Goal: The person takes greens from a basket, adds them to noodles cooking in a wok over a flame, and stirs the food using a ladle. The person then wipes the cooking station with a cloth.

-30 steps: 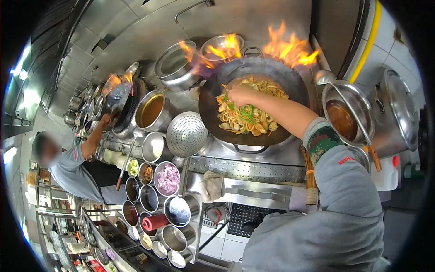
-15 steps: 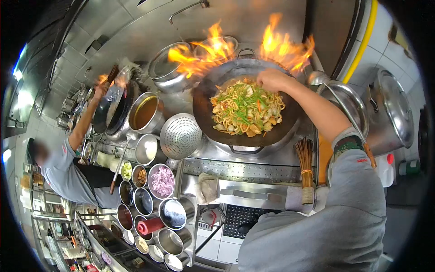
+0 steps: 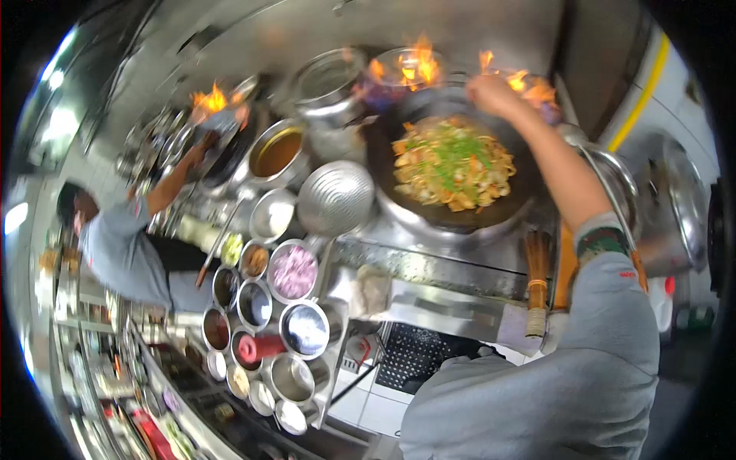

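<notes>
My right hand (image 3: 494,95) is at the far side of a large dark wok (image 3: 389,157), close to its back rim. The fingers look curled closed; motion blur hides what they hold, if anything. In the wok lie fried noodles (image 3: 454,170) with chopped vegetables and a topping of green shreds (image 3: 460,157). Flames (image 3: 420,65) rise behind the wok, on both sides of my hand. My left hand does not appear in the picture.
A perforated strainer (image 3: 336,198) and a pot of brown liquid (image 3: 277,153) stand left of the wok. Several ingredient tins surround sliced onion (image 3: 294,272) and a red bottle (image 3: 259,349). A bamboo brush (image 3: 536,284) stands at right. A co-worker (image 3: 123,238) tends another wok at left.
My right hand has moved from above the noodles toward the wok's back rim. The flames have shrunk. The view has shifted, with the wok now farther right.
</notes>
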Tool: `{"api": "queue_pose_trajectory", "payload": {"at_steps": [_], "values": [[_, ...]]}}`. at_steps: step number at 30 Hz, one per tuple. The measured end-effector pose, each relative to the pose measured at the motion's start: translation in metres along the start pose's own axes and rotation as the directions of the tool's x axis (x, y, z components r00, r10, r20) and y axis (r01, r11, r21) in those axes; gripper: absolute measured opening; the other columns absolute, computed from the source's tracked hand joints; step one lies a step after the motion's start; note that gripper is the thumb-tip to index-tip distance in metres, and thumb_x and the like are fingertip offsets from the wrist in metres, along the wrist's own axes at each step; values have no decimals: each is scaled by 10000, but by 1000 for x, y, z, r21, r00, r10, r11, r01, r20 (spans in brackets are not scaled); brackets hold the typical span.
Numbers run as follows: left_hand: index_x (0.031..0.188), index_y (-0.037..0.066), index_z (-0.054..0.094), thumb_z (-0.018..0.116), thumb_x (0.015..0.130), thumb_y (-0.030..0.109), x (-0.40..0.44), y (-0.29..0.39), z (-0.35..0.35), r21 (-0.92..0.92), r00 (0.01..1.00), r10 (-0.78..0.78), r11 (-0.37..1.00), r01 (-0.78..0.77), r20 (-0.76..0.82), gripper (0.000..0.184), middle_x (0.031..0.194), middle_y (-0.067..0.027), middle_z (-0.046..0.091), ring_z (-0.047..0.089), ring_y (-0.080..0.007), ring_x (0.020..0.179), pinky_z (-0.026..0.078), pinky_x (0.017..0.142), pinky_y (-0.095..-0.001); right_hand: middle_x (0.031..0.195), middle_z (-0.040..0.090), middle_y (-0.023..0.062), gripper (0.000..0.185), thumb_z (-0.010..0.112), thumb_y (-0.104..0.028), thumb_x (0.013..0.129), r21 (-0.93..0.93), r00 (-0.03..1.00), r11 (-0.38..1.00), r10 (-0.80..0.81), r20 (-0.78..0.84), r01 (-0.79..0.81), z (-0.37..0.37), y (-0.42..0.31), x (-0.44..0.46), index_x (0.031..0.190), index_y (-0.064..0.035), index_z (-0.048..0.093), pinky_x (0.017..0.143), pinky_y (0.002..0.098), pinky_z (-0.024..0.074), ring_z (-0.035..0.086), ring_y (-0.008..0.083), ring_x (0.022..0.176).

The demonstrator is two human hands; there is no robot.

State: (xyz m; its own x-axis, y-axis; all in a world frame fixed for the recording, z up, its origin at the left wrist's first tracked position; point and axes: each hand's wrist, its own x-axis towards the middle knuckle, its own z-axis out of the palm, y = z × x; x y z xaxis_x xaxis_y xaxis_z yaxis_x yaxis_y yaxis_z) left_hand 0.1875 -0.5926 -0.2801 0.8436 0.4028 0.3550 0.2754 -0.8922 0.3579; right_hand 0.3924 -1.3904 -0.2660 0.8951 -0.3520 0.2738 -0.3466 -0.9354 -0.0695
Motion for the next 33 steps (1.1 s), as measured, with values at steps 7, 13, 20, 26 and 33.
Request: {"api": "queue_pose_trajectory", "payload": {"at_steps": [7,13,20,26,33], "values": [[1229,-14,566,647,887,83,-35,-116,-10,-192,936,-322,937,293,-143,364,1141,-172,609,619,-282,1044,500,905,-368,1064,678,77,293,574,-166,954,571,972,802,-51,-231,178,-4,3,33,1217,-44,617,734,295,506,650,178,859],[1147,-2,590,657,868,81,-67,-206,-62,-243,822,-485,871,426,-297,299,1009,-153,600,622,-260,837,503,779,-366,1002,619,-6,289,553,-252,987,859,958,485,-285,-23,165,-68,-238,33,1231,-111,614,609,223,419,505,86,707],[1106,-9,600,661,860,82,-144,-331,-107,-232,618,-643,754,615,-452,269,966,-154,607,633,-271,843,510,759,-379,890,617,-25,254,595,-236,978,863,752,290,-642,-145,414,-110,-578,-101,1176,-81,630,556,175,371,494,28,661],[1082,-10,611,647,873,103,-170,-389,-144,-265,533,-735,661,702,-420,239,985,-160,618,641,-284,855,509,772,-382,878,636,5,171,579,-92,941,903,529,157,-844,-87,399,-135,-766,-239,1083,-18,639,592,200,449,551,43,709],[1213,-14,571,661,870,179,-142,-421,-123,-179,661,-682,726,664,-313,404,1220,-218,584,542,-379,1165,429,999,-427,783,637,11,146,603,-54,918,933,265,-28,-956,-130,357,-153,-898,-320,1027,27,656,583,209,453,558,50,664]]}}
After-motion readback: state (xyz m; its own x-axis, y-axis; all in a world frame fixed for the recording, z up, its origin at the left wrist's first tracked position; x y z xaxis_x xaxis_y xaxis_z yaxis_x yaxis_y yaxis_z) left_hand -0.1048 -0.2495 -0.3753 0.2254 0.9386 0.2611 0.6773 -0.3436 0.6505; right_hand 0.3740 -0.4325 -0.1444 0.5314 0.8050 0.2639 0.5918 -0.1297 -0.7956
